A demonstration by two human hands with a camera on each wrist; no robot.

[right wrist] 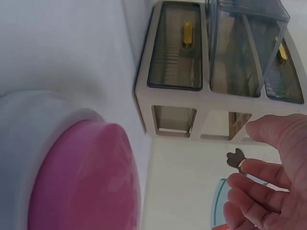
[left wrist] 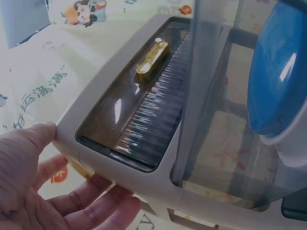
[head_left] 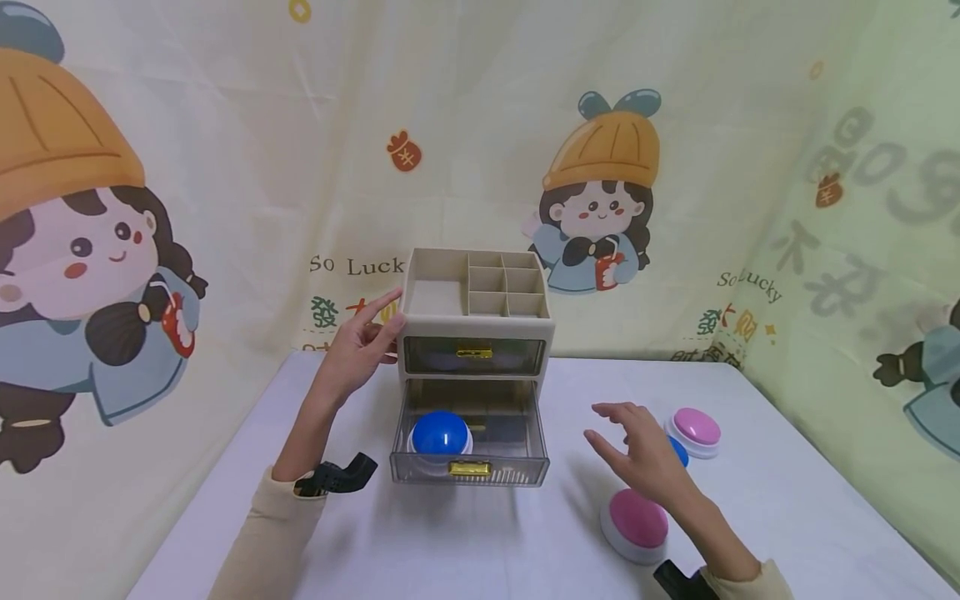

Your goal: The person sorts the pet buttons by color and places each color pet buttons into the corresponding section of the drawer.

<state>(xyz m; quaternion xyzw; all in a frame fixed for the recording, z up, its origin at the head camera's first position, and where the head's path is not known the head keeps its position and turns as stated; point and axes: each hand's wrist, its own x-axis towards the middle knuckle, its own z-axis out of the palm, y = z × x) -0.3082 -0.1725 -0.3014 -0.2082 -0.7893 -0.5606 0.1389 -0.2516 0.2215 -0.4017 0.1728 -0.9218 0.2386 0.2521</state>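
Note:
A small beige drawer cabinet (head_left: pixel 477 327) stands on the table, its middle drawer (head_left: pixel 528 433) pulled out. Inside that clear drawer, on its left side, sits a blue push button with a white base (head_left: pixel 440 433). My left hand (head_left: pixel 356 354) rests against the cabinet's left side, thumb at the front corner and fingers spread along the side wall. To the right of the drawer, my right hand (head_left: pixel 641 450) hovers over the table with loosely bent fingers and holds nothing. Just below it in the head view is a pink button (head_left: pixel 637 521). The right hand partly hides a second blue button (head_left: pixel 678 451).
Another pink button (head_left: pixel 696 426) lies farther back on the right of the white table (head_left: pixel 772 492). The upper drawer (head_left: pixel 510 356) is closed, with a gold handle. Open compartments (head_left: pixel 438 296) form the cabinet's top. A printed cloth (head_left: pixel 465 200) hangs behind the table.

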